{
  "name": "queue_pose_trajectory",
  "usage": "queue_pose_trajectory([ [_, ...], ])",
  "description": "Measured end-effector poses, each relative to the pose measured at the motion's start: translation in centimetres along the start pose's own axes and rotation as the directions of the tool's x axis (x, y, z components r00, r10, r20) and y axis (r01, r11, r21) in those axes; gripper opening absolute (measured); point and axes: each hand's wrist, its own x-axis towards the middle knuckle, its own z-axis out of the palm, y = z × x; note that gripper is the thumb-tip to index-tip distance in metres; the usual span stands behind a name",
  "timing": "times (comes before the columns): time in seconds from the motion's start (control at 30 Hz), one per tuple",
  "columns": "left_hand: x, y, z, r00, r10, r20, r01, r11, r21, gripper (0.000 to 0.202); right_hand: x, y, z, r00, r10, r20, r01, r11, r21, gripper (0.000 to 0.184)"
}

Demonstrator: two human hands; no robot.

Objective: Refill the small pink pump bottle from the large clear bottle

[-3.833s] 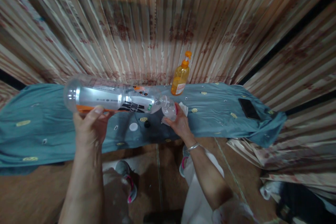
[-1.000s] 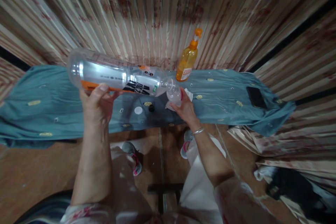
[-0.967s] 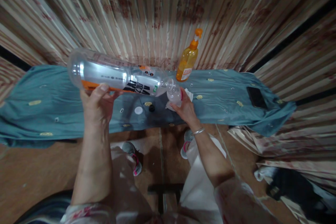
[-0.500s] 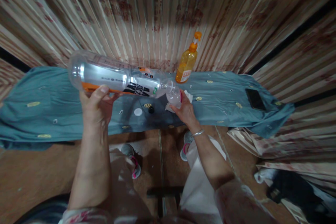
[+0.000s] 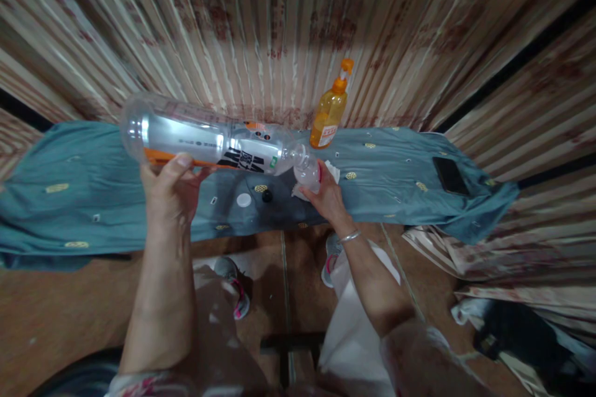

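Note:
My left hand (image 5: pixel 170 189) grips a large clear plastic bottle (image 5: pixel 205 142) with a silver, black and orange label, held almost level with its neck tipped down to the right. The bottle's mouth meets the top of a small clear container (image 5: pixel 308 172) that my right hand (image 5: pixel 326 198) holds on the teal cloth (image 5: pixel 93 186). A white tissue (image 5: pixel 331 169) lies just behind my right hand. A white cap (image 5: pixel 243 200) and a small black cap (image 5: pixel 267 196) rest on the cloth between my hands.
An orange pump bottle (image 5: pixel 328 116) stands at the back of the cloth against striped curtains (image 5: pixel 279 31). A black phone (image 5: pixel 449 175) lies at the cloth's right end. Below are a brown floor, my shoes and a dark object at bottom right (image 5: pixel 516 329).
Both hands keep their grips, with the big bottle still tipped into the small container. Only the view has shifted slightly.

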Motion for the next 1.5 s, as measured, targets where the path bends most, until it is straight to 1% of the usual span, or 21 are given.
queue_pose_trajectory([
  [0.13, 0.0, 0.0, -0.1, 1.0, -0.013, -0.006, 0.013, 1.0, 0.001, 0.055, 0.0, 0.0, 0.0, 1.0, -0.002, 0.002, 0.002, 1.0, 0.003, 0.082],
  [0.33, 0.0, 0.0, -0.2, 1.0, -0.01, 0.004, 0.01, 1.0, 0.02, 0.047, 0.0, 0.1, 0.1, 1.0, -0.001, -0.009, 0.001, 1.0, -0.005, 0.081],
  [0.47, -0.1, 0.0, -0.2, 1.0, 0.0, 0.025, 0.0, 1.0, 0.011, 0.049, 0.0, 0.2, 0.2, 1.0, -0.003, -0.013, 0.002, 1.0, -0.02, 0.081],
  [0.67, -0.1, 0.0, -0.2, 1.0, 0.0, 0.019, 0.0, 1.0, 0.004, 0.052, 0.0, 0.1, 0.2, 1.0, -0.007, -0.029, 0.006, 1.0, -0.028, 0.08],
  [0.77, 0.0, -0.1, -0.4, 1.0, 0.0, 0.023, 0.0, 1.0, 0.003, 0.053, 0.0, 0.1, 0.2, 1.0, -0.004, -0.026, 0.003, 0.999, -0.032, 0.081],
  [0.9, 0.1, -0.2, -0.6, 1.0, 0.002, 0.023, -0.002, 1.0, 0.006, 0.051, 0.0, 0.2, 0.3, 0.999, -0.029, -0.037, 0.028, 0.999, -0.029, 0.084],
  [1.03, 0.0, -0.2, -0.8, 1.0, 0.016, 0.026, -0.016, 1.0, 0.003, 0.048, 0.0, 0.0, 0.2, 0.999, -0.037, -0.019, 0.037, 0.999, -0.033, 0.089],
  [1.2, 0.1, -0.2, -1.0, 0.999, 0.016, 0.042, -0.016, 1.0, 0.001, 0.047, 0.0, -0.2, 0.0, 0.999, -0.039, -0.001, 0.039, 0.999, -0.034, 0.087],
  [1.37, 0.2, -0.1, -1.0, 1.0, 0.003, 0.008, -0.003, 1.0, -0.011, 0.046, 0.0, -0.2, -0.1, 0.999, -0.05, 0.014, 0.05, 0.998, -0.038, 0.085],
  [1.5, 0.1, -0.2, -1.0, 1.0, -0.01, 0.004, 0.01, 1.0, -0.012, 0.049, 0.0, 0.0, -0.2, 0.998, -0.064, 0.014, 0.064, 0.997, -0.037, 0.083],
])
